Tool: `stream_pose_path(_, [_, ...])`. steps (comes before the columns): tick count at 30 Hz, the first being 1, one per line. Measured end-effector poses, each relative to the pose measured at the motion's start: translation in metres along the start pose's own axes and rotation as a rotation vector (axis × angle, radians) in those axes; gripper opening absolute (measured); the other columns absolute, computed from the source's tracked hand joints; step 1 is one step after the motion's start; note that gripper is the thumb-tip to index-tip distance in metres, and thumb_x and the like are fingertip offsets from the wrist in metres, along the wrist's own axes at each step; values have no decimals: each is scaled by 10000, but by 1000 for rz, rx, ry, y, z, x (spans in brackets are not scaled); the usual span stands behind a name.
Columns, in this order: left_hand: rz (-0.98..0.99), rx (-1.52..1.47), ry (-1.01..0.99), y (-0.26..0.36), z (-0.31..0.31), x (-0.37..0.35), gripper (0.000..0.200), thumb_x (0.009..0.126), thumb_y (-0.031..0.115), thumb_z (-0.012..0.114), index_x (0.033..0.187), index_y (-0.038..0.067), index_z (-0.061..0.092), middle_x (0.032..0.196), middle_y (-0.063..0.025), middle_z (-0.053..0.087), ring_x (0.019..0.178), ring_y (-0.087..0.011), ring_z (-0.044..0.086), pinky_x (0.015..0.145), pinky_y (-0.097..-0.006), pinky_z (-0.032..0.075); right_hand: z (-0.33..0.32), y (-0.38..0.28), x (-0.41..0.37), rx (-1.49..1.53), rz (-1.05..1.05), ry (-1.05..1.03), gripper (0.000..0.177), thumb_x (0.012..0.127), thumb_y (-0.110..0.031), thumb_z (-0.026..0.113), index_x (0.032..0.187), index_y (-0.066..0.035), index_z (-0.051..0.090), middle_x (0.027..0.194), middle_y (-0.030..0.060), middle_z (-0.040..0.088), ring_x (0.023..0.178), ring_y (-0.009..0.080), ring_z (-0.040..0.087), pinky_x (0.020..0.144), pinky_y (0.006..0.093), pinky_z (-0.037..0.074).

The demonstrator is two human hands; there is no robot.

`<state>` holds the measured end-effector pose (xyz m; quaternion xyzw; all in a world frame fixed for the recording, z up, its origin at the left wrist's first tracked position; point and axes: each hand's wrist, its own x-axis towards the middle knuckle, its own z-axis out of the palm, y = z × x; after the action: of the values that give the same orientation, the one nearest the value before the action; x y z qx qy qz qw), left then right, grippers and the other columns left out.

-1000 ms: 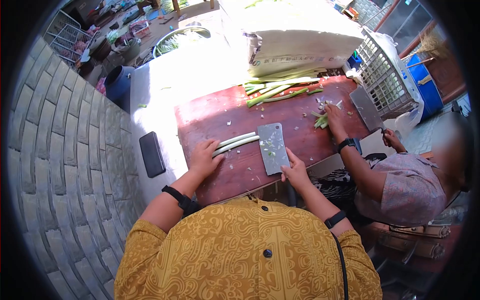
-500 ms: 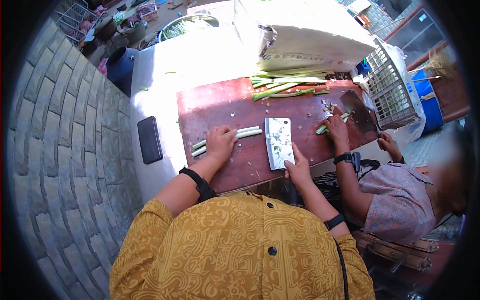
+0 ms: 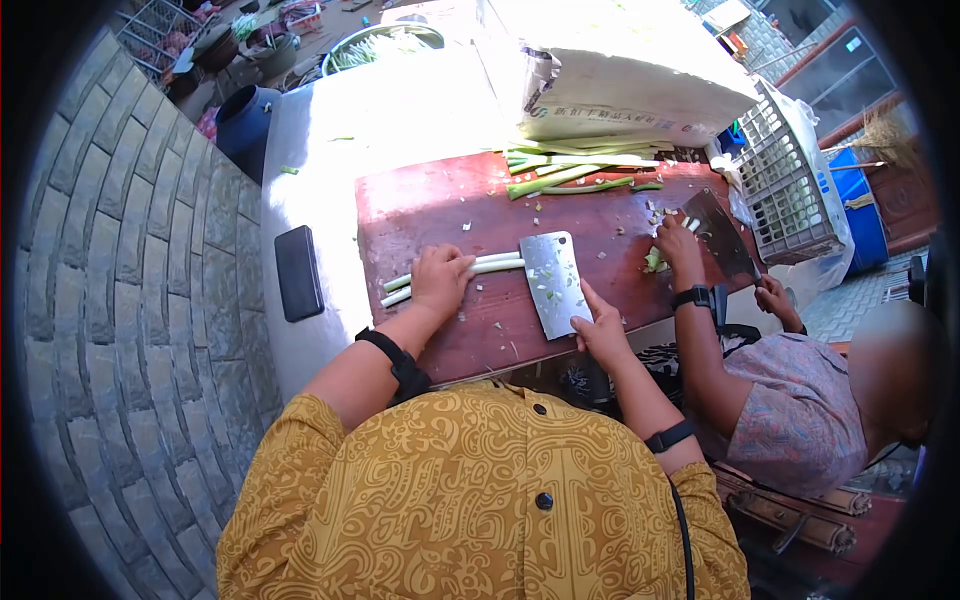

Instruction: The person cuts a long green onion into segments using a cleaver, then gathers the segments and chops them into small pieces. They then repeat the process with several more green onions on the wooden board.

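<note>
My left hand (image 3: 441,278) is closed over two green onion stalks (image 3: 497,262) that lie side by side on the dark red board (image 3: 420,215). Their white ends stick out to the right of my fingers. In my right hand (image 3: 602,328) is a cleaver (image 3: 553,285), gripped low by its handle end. Its broad blade has bits of chopped green onion on it, and the left edge is at the tips of the white stalks. More green onions (image 3: 575,172) lie across the far side of the board, with small scraps scattered around.
A co-worker's hand (image 3: 679,245) holds green onion pieces at right, beside a second cleaver (image 3: 720,235). Behind the board stands a white box (image 3: 640,95). A grey crate (image 3: 790,180) is at the right edge, and a phone (image 3: 298,272) lies on the left.
My cleaver has shifted slightly left and tilted, its edge now at the stalk ends. My left hand stays on the stalks. The co-worker's hand has moved slightly away from me.
</note>
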<state>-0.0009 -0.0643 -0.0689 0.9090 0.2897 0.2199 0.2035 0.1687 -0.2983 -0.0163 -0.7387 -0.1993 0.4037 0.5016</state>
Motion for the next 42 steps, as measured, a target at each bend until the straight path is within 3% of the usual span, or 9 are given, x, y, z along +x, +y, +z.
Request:
stream_pose_path(11, [-8, -9, -32, -2, 1, 5, 162, 752, 203, 696, 912, 207, 720, 918, 14, 597, 923, -237, 532, 779, -399, 431, -13, -4, 23, 15, 22, -121, 700, 792, 129, 528, 1437, -57, 328, 1052, 104, 617, 484, 70, 472, 402, 216, 398])
stream_pose_path(23, [0, -8, 0, -3, 5, 4, 151, 741, 197, 699, 890, 210, 716, 894, 18, 592, 917, -221, 529, 775, -390, 421, -6, -8, 44, -27, 20, -160, 695, 802, 111, 528, 1441, -73, 327, 1077, 108, 612, 473, 71, 464, 409, 221, 399])
stream_pose_path(29, [-8, -35, 18, -2, 5, 3, 143, 734, 195, 705, 877, 193, 716, 887, 12, 592, 906, -226, 527, 777, -389, 421, 8, -3, 50, -70, -49, -131, 704, 808, 87, 534, 1452, -88, 308, 984, 92, 621, 460, 73, 463, 417, 231, 407])
stream_pose_path(35, [-15, -62, 23, -3, 6, 5, 139, 732, 188, 709, 870, 176, 714, 875, 0, 593, 885, -237, 531, 774, -384, 423, 32, -10, 58, -109, -47, -117, 709, 806, 60, 550, 1453, -96, 308, 762, 67, 605, 445, 83, 472, 418, 246, 416])
stream_pose_path(42, [-11, -79, 33, -7, 8, 3, 142, 732, 186, 711, 873, 171, 705, 883, -3, 580, 905, -235, 529, 773, -387, 421, 41, -9, 54, -115, -63, -95, 707, 806, 51, 552, 1452, -102, 312, 731, 62, 592, 450, 88, 483, 415, 247, 416])
